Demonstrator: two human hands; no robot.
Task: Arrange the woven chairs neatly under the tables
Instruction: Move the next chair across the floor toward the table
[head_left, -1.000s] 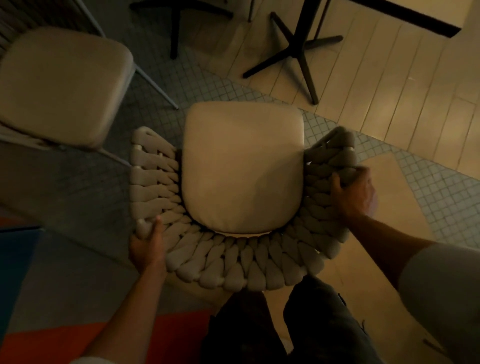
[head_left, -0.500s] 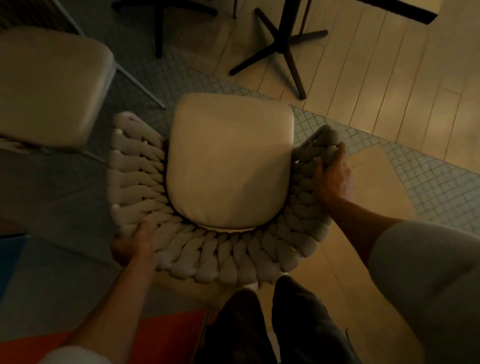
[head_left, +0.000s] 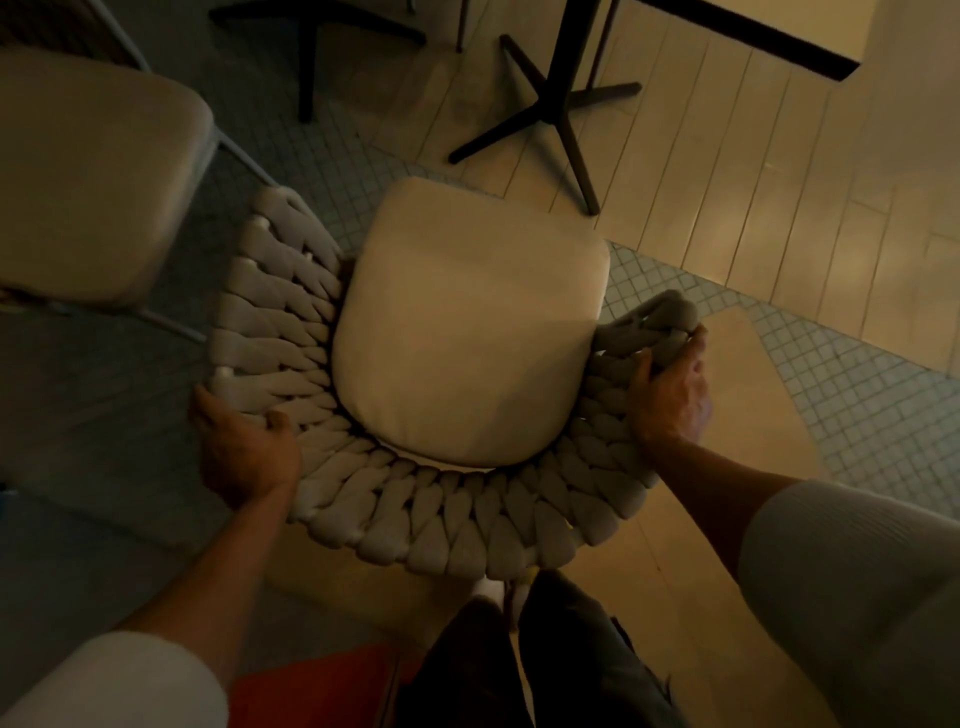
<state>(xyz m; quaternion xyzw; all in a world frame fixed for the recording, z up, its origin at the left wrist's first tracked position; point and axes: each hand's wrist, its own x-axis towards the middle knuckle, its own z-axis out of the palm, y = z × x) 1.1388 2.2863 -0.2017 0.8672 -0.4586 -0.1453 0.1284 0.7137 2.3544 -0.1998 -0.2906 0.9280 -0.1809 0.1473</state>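
Two hands share the work here. Our left hand (head_left: 244, 457) curls fingers and thumb over the outer rim of the woven chair (head_left: 467, 525) at its rear left. Our right hand (head_left: 672, 395) clamps the thick braid at the end of the chair's right arm. Between them lies the chair's pale cushion (head_left: 467, 332), and we stand close behind the chair's curved back.

The chair stands on the floor (head_left: 727, 182), its front edge turned toward the dark cross-shaped base (head_left: 555, 104) of the counter (head_left: 769, 41), which sits just beyond the chair's front. As far as we can judge, the seat is not yet beneath the counter top. A second chair (head_left: 88, 171) stands near the woven chair's front left, apart from it.

We take this to be the push-in itself, with the chair held and aimed but not yet home. The next move calls for an even shove from both hands and a slight steer to the right. That should carry the chair's front legs between the base's feet rather than against them, and keep its left arm off the second chair.
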